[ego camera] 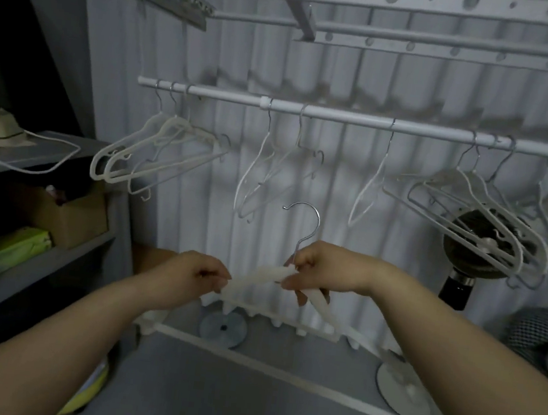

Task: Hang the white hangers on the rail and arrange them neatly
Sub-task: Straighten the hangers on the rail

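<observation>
White plastic hanger sat pinched between the left hand and right hand, near and below the rail; best to lift its metal hook into the open gap between hung hangers

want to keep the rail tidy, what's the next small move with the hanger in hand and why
Probably lift the held hanger so its metal hook catches the rail in the open stretch just above. Both the left hand and the right hand grip it below the rail, hook upward.

Dim room, corrugated wall, grey shelving left, grey floor
</observation>
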### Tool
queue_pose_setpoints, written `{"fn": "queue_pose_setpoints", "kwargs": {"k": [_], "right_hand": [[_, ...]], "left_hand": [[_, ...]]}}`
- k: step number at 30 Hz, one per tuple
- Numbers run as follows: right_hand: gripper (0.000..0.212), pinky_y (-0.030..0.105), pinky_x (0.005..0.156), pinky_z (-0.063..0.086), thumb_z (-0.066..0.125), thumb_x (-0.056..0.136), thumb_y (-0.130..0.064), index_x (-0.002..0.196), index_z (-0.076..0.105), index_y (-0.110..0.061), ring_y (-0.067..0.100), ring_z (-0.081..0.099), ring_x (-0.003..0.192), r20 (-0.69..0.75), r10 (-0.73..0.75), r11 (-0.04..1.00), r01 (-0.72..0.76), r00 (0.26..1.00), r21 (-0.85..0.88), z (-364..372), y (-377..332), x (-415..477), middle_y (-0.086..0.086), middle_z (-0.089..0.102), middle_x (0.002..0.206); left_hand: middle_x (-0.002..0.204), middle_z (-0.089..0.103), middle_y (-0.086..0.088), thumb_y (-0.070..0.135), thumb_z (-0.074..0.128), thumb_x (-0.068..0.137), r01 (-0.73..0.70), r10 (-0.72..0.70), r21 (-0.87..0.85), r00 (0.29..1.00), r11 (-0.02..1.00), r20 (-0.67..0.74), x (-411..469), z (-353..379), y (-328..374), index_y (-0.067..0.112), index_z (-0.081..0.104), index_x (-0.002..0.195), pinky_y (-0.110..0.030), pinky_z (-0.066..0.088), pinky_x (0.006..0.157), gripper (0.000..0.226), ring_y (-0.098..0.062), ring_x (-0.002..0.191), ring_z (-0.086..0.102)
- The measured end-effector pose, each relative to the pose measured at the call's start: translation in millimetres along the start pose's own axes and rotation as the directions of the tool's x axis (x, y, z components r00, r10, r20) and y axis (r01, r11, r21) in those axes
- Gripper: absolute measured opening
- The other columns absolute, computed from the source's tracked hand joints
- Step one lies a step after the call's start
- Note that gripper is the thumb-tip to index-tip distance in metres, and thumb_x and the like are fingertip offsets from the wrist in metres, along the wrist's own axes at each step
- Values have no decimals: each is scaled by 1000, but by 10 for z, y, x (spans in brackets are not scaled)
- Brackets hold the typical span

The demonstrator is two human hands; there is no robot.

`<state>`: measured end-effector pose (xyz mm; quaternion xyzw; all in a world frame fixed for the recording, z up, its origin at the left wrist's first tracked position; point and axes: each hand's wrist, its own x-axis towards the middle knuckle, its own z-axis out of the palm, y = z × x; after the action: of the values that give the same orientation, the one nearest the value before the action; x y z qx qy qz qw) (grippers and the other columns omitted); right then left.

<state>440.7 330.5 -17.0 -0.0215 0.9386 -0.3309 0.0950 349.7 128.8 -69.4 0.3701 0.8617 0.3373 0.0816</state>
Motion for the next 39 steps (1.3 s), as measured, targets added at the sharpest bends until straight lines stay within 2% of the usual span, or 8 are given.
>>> {"fn": "queue_pose_setpoints", "kwargs": {"k": [7,11,15,22,29,33,36,39], "right_hand": [[49,14,28,29,44,89,-7,136,36,-17,7,37,23,-193,184,980,-164,964,113,50,-36,-210,-4,54,34],[24,11,28,23,41,90,-7,109,55,-4,5,39,19,-346,278,933,-166,896,320,62,17,-234,10,53,52],[24,11,28,32,42,89,-5,66,48,-8,7,42,21,-412,294,891,-91,863,445,-14,51,-188,1,51,31],[29,11,26,35,32,92,-5,66,44,-4,8,41,19,-367,272,856,-49,890,515,-69,56,-5,0,49,25],[25,14,33,30,50,91,-30,74,48,-13,9,37,30,-460,276,882,-33,844,469,-335,225,213,3,45,53],[20,19,39,31,47,89,-13,69,44,-12,15,36,46,-667,434,763,146,605,629,-679,465,430,7,43,62],[9,25,63,48,53,88,-18,94,51,-12,21,53,75,-674,452,781,105,584,615,-889,591,670,14,50,99],[66,37,99,38,61,84,-29,136,30,-5,32,42,124,-653,493,804,-13,575,595,-1036,703,896,14,40,138]], "left_hand": [[103,50,3,16,54,89,-26,4,-81,964,996,-265,-36,198,265,13,60,111,-17,34,80,23,-13,96,50],[81,59,7,18,48,93,-3,1,-281,1000,960,-8,-49,283,542,24,59,79,-17,45,65,19,-7,70,57],[79,63,-1,38,41,92,131,-68,-501,987,855,143,-117,299,790,19,62,82,-23,51,57,30,-15,63,60],[67,62,2,23,56,88,86,-77,-34,974,996,212,-24,206,944,23,57,89,-19,47,43,2,-4,35,54],[56,53,-1,6,41,91,190,-191,26,980,982,61,231,186,723,9,61,106,-13,36,31,26,-2,21,40],[40,52,8,4,43,89,219,-220,40,975,975,18,449,96,617,15,62,89,-14,35,32,22,-2,21,40],[45,53,8,8,42,90,244,-244,98,970,965,-18,631,33,572,23,54,69,-13,37,35,28,-1,24,42],[57,53,7,15,40,93,240,-226,204,970,949,-90,838,-16,549,24,52,71,-11,36,37,26,-2,39,45]]}}
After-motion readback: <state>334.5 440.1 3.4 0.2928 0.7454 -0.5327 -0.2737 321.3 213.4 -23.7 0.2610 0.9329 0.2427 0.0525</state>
